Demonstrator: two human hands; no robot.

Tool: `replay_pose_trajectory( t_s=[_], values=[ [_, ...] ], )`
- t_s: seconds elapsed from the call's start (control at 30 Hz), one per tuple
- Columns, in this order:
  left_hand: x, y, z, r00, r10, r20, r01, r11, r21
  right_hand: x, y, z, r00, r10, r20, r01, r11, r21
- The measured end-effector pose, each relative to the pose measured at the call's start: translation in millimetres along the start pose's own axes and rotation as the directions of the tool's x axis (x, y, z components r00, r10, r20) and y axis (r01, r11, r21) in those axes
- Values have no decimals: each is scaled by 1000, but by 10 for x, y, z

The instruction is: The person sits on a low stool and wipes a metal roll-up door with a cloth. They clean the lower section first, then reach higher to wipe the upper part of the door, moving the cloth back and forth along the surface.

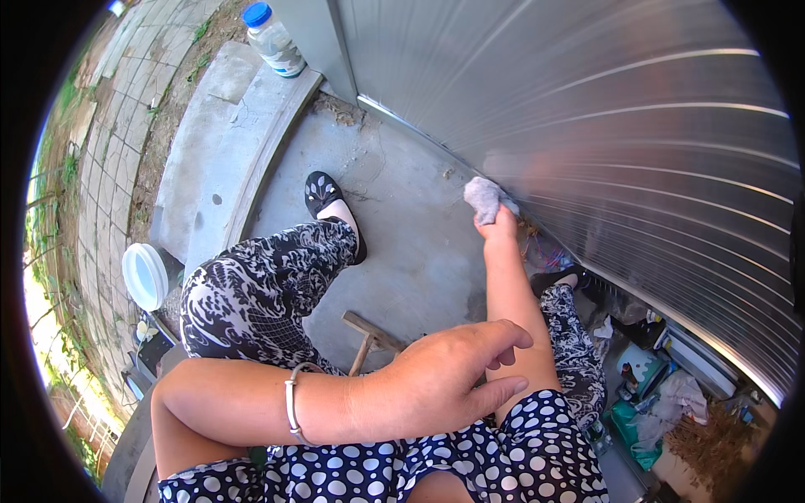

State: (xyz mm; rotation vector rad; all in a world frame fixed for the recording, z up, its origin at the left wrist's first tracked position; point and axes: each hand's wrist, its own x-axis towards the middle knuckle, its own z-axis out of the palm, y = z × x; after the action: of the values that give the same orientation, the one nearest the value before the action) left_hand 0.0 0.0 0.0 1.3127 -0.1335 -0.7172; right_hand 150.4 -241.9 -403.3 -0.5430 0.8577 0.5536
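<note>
**Grips a grey cloth at the foot of a metal panel**

Holds the crumpled cloth (480,199) bunched in the closed right hand (501,221), at the end of an outstretched arm, right of centre and toward the far side. Lies very close to the lower edge of a ribbed metal panel (625,126); cannot be told whether touching it or slightly apart.

Has the left hand (470,373) nearer, across the right forearm, loosely open, with fingers bent and thumb spread; unclear whether resting on that forearm or just above it. Wears a silver bangle (292,402) on the left wrist, a dotted top (319,474) and black-and-white patterned trousers (251,306). Sets a dark flat shoe (320,191) on the grey concrete floor (402,176).

Shows, at far left, a blue-lidded jar (277,46) on a pale step (239,126), and nearer, at left, a white bucket (144,277). Includes a wooden piece (369,329) partly hidden behind the left forearm and, at near right, a translucent bag (671,411) beside dry brown stalks (713,453).
</note>
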Motion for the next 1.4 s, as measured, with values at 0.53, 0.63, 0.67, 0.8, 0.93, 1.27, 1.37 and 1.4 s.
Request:
replay_pose_trajectory(
  t_s=[0.53,0.63,0.67,0.8,0.93,1.27,1.37,1.4],
  values=[
    [-124,34,-165,997,40,-64,-40,999,-11,-142,307,730,958,33,-286,-92,977,-194],
    [-105,42,-145,998,31,-51,-32,999,-9,-293,-71,272,937,-53,-346,-18,980,-198],
    [-97,50,-135,999,28,-44,-28,1000,-11,-340,-237,81,949,-24,-314,-39,981,-192],
    [-66,80,-73,1000,20,-8,-20,1000,-2,-548,-680,-506,914,-174,-367,96,971,-220],
    [-38,46,2,999,31,21,-32,999,18,-823,-978,-836,848,-334,-412,293,942,-162],
    [-10,46,168,994,103,22,-105,992,69,-784,-633,-356,930,-221,-293,171,968,-186],
    [58,10,158,983,185,-3,-182,971,154,-787,-405,-160,974,-228,6,225,956,-188],
    [81,-24,175,976,215,-48,-204,965,166,-861,-283,65,960,-275,56,280,939,-198]
  ],
)
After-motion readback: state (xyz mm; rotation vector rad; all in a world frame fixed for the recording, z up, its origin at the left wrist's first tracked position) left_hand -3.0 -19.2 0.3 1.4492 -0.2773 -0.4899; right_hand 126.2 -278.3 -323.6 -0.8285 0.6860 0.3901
